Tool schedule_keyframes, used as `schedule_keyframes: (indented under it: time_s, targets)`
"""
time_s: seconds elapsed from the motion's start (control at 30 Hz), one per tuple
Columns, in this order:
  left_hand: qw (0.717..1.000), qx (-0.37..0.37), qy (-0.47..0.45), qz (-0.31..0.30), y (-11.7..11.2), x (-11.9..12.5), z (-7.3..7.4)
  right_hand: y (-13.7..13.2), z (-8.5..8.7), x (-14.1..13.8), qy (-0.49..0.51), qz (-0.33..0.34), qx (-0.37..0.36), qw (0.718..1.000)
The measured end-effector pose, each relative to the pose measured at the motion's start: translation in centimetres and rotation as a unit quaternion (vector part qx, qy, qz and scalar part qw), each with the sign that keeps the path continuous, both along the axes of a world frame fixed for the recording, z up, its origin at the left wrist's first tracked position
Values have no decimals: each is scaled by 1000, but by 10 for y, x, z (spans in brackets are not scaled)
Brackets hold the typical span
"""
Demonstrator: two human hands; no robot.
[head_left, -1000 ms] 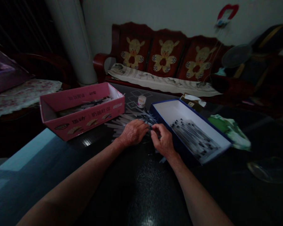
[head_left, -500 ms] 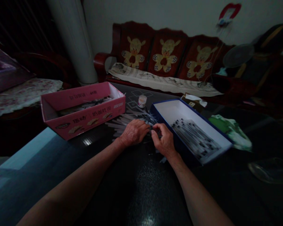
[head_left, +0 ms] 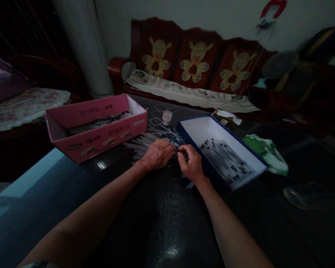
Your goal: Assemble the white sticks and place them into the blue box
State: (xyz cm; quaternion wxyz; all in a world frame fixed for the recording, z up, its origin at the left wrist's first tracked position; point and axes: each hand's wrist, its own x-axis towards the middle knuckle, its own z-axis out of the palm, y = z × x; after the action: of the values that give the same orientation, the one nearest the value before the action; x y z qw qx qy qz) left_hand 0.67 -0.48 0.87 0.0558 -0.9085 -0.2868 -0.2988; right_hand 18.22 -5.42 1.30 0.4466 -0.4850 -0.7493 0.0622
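Observation:
Over a loose pile of thin grey strips (head_left: 142,144) on the dark table, my two hands meet with their fingertips close together. My left hand (head_left: 159,154) is closed, its fingers bent down, and what it grips is hidden. Thumb and forefinger of my right hand (head_left: 191,163) pinch at something small and dark that I cannot make out. Right of my hands, a blue-rimmed box (head_left: 195,126) with a white inside holds many slim strips with dark ends (head_left: 226,160). To the left stands a pink cardboard box (head_left: 114,136) with more strips inside.
A small printed cup (head_left: 166,118) stands behind the pile. Beyond the blue box are a tissue box (head_left: 225,117) and a green and white plastic bag (head_left: 265,154). A clear oval object (head_left: 301,197) lies at right. A wooden sofa (head_left: 120,72) stands behind the table.
The view has shifted slightly. Both hands stay together over the strips, with only slight finger movement; the boxes have not moved on the table.

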Motion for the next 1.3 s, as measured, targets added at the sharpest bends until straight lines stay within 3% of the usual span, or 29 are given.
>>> schedule_keyframes:
  time_s: [0.7, 0.93, 1.17, 1.3]
  targets:
    - [1000, -8, -9, -23, -1, 3, 0, 2, -2, -3, -44, -25, -11, 999]
    - [998, -8, -36, -40, 0, 2, 0, 0, 0, -9, 8, -81, -36, 996]
    - [998, 6, -45, -30, 0, 1, -4, -1, 4, -14, 83, -90, -103, 987]
    - [996, 54, -72, -11, -4, 2, 2, 1, 5, -12, 168, -83, -158, 970]
